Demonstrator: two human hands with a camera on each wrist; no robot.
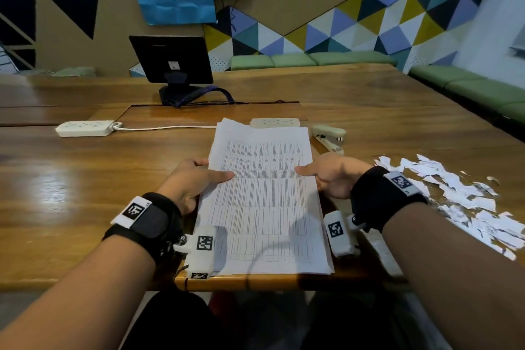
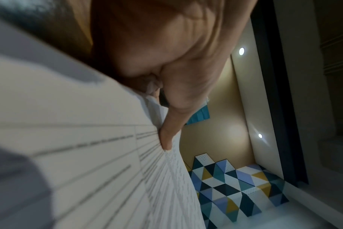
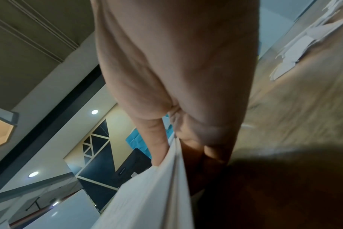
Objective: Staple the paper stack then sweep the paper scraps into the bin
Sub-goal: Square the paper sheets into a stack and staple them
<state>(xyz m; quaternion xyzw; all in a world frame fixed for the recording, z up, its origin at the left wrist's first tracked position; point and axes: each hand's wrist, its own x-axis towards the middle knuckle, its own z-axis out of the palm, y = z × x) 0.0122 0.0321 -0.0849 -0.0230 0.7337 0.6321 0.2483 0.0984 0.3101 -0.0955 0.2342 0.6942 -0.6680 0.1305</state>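
Both hands pinch the paper stack (image 1: 264, 196) at centre frame, left hand (image 1: 193, 182) and right hand (image 1: 335, 179) squaring its edges for stapling; stapler (image 1: 329, 136) waits upper right, scraps (image 1: 466, 202) far right.

A wooden table (image 1: 369, 99) carries everything. The paper stack (image 1: 264, 196) lies at its near edge; just beyond the stack's far right corner sits a pale stapler (image 1: 329, 138), and right of the stack white paper scraps (image 1: 466, 199) lie scattered. Beyond the stack's far edge lie two power strips (image 1: 85, 128) and a monitor stand (image 1: 181, 94)
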